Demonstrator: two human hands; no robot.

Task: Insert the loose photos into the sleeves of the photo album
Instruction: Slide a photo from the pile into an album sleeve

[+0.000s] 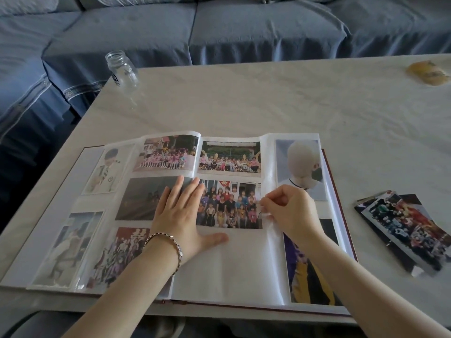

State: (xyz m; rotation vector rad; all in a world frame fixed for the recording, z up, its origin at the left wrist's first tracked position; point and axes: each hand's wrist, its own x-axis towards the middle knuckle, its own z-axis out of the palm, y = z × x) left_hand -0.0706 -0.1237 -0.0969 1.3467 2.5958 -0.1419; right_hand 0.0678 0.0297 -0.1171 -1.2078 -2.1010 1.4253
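From the head camera, we see the photo album [244,264] lying open along the near edge of the table [268,101], with most pockets on both pages filled. Our left hand [180,215] lies flat with straight fingers, gripping nothing, and presses down across the fold between the pages. A bracelet [166,245] sits on its wrist. Our right hand [290,211] has curled fingers and pinches the edge of the clear sleeve [267,217] on the right page. That edge runs along the right side of a group photo [229,203], which sits in the middle pocket there. The pocket below it is bare white. The loose photos [405,228] lie in an untidy stack near the table's right edge, just beside the album and apart from both hands. A glass jar [122,69] stands at the far left corner. A yellow object [427,73], too blurred for us to identify, rests at the far right edge. A blue sofa [244,28] runs beyond the far edge.
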